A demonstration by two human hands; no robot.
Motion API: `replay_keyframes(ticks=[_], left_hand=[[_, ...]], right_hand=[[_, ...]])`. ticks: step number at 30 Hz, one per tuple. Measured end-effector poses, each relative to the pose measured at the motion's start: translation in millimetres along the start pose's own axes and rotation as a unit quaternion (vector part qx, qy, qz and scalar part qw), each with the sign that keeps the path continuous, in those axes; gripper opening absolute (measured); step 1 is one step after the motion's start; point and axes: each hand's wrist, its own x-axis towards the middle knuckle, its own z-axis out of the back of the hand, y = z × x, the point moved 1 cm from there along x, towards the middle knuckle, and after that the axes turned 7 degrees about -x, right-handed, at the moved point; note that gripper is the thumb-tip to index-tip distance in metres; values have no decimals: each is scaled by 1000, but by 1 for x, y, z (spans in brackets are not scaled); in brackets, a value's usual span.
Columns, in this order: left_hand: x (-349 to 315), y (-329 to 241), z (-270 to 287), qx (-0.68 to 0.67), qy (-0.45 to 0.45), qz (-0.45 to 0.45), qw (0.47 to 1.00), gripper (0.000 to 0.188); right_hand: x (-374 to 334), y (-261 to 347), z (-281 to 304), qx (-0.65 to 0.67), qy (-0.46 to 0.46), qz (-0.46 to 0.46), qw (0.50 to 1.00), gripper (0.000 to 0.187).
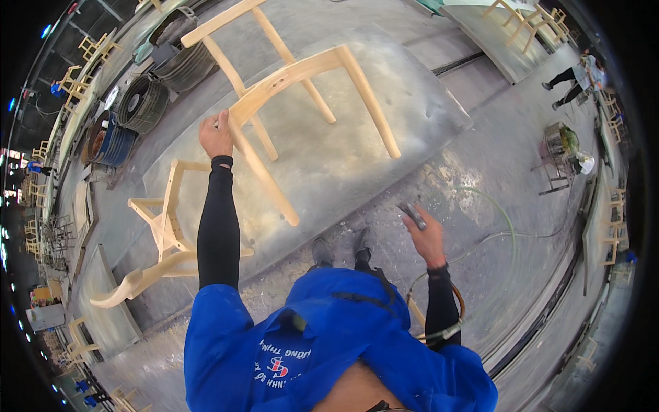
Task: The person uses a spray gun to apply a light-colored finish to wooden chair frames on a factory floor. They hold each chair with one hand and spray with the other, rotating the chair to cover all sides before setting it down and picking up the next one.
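Observation:
A pale wooden chair frame [305, 66] stands tilted on the worn grey sheet-topped platform in front of me. My left hand [217, 136] is closed round its frame, where the curved rail meets a leg. My right hand [427, 237] is held off to the right, apart from the chair. Between its fingers is a small dark grey block [412, 215], which looks like a sanding block. A second pale wooden chair frame [137, 283] lies to the left of my left forearm, with crossed braces and a curved rail. Part of it is hidden behind my sleeve.
The grey platform [425, 113] reaches almost to my feet. Dark tubs [143, 103] and a blue tub [110, 143] stand at left. A pale green hose [506, 214] trails across the floor at right, near a bucket on a stand [559, 141]. Another person [583, 77] is at far right.

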Motion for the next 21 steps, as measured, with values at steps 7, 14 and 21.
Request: replay_keyframes(ticks=[7, 14, 21], left_hand=[[13, -12, 17, 38, 98, 24, 994, 33], [15, -22, 23, 17, 153, 21, 988, 33], [12, -27, 23, 41, 154, 28, 987, 39]], right_hand=[[85, 78, -38, 74, -24, 101, 992, 46], [120, 78, -58, 40, -16, 97, 994, 47], [109, 89, -65, 122, 41, 99, 987, 45]])
